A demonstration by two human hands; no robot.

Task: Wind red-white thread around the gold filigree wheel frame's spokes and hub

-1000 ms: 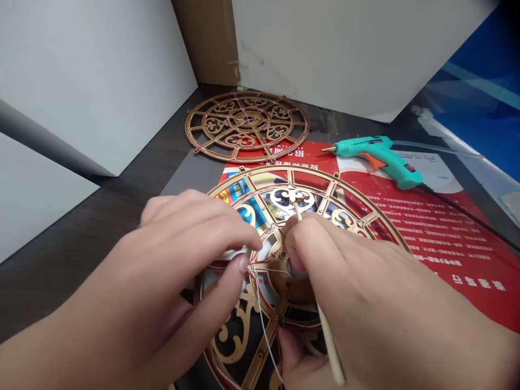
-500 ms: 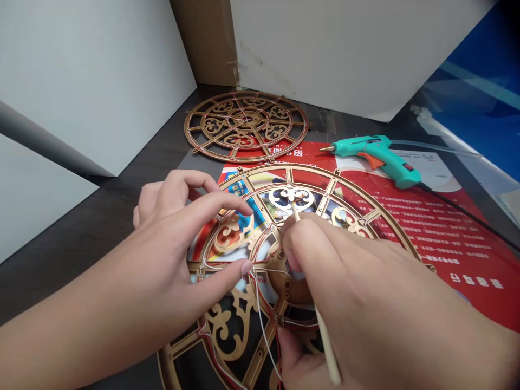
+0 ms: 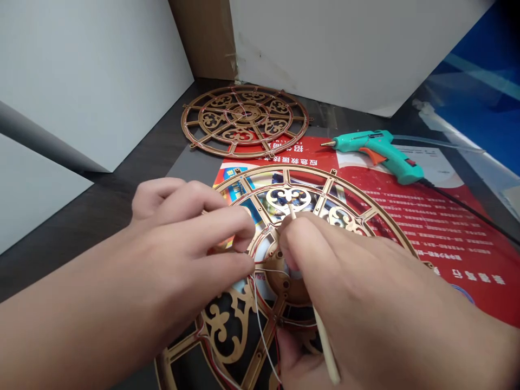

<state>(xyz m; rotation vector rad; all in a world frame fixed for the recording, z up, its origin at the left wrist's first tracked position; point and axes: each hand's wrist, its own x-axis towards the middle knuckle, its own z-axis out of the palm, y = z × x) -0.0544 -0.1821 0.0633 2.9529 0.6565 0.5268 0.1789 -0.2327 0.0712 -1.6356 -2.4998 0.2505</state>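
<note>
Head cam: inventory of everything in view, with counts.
near wooden wheel: 1, tan, on poster under hands
far wooden wheel: 1, tan, wired, behind poster
wires: several, white and red, on near wheel
poster: 1, red and white, under near wheel
grey sheet: 1, grey, under poster
glue gun: 1, teal, orange trigger, on poster
cord: 1, black, right of gun
tabletop: 1, dark, left
white boards: at least 2, white, left and back
cardboard: 1, brown, back corner
blue panel: 1, blue, top right
stick: 1, pale wood, in right hand
left hand: 1, at near wheel's wires
right hand: 1, over near wheel
</note>
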